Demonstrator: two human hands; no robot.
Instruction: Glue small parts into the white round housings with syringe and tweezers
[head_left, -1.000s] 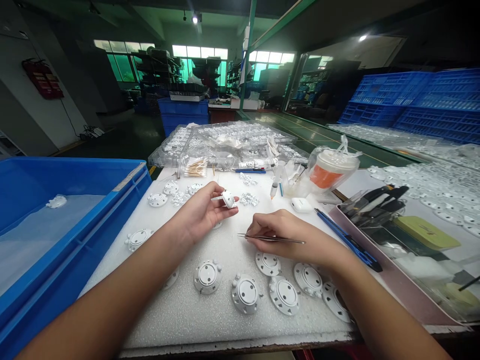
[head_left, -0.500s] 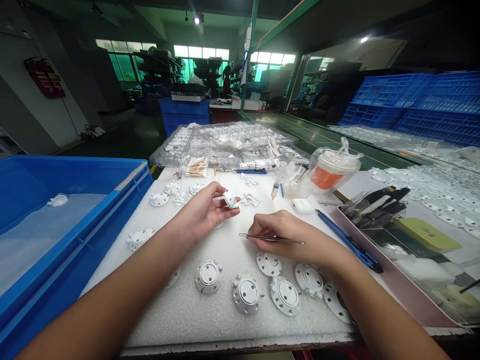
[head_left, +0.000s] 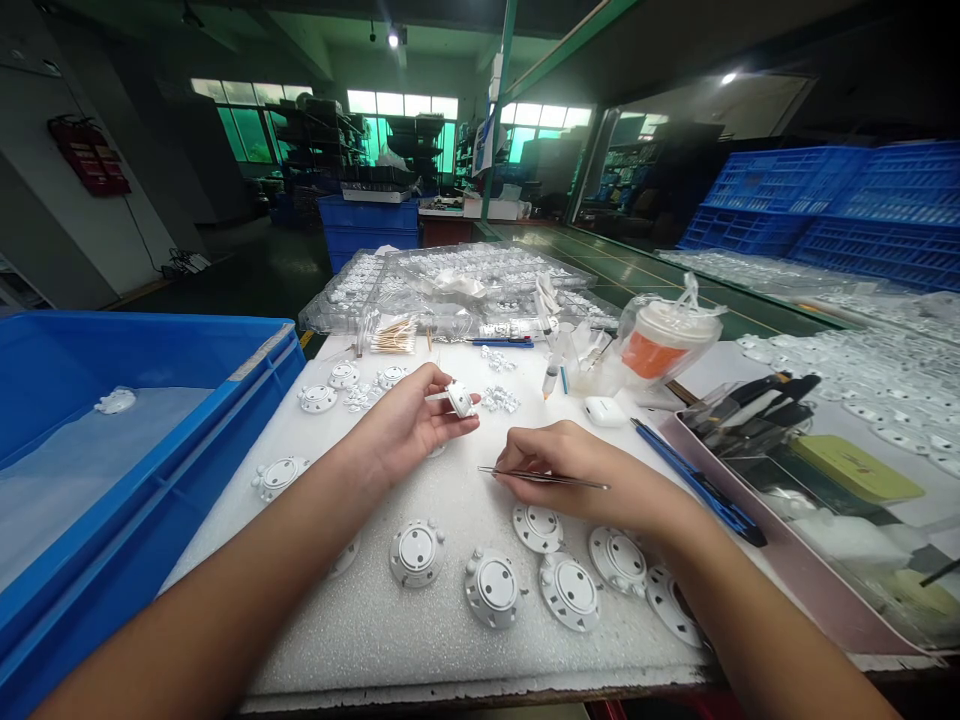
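My left hand (head_left: pixel 409 420) holds a small white round part (head_left: pixel 460 399) between thumb and fingers, tilted above the white foam sheet (head_left: pixel 360 640). To its right, my right hand (head_left: pixel 551 465) is closed on metal tweezers (head_left: pixel 544 478), whose tips point left and touch nothing. Several white discs with round caps lie on the foam, among them one disc (head_left: pixel 417 552) below my hands and another disc (head_left: pixel 497 588) beside it. Beyond my left hand sit small piles of white pieces (head_left: pixel 500 399).
A blue bin (head_left: pixel 262 370) stands at the left. At the right are blue pliers or tweezers (head_left: pixel 697 480), a tool box (head_left: pixel 795 570) and a bagged tub (head_left: pixel 660 340). Clear trays of white parts (head_left: pixel 480 265), cotton swabs (head_left: pixel 394 336) and a syringe (head_left: pixel 550 380) lie farther back.
Both hands and the things they hold look almost unmoved. The red-clad figure far back beside the shelves is no longer visible.
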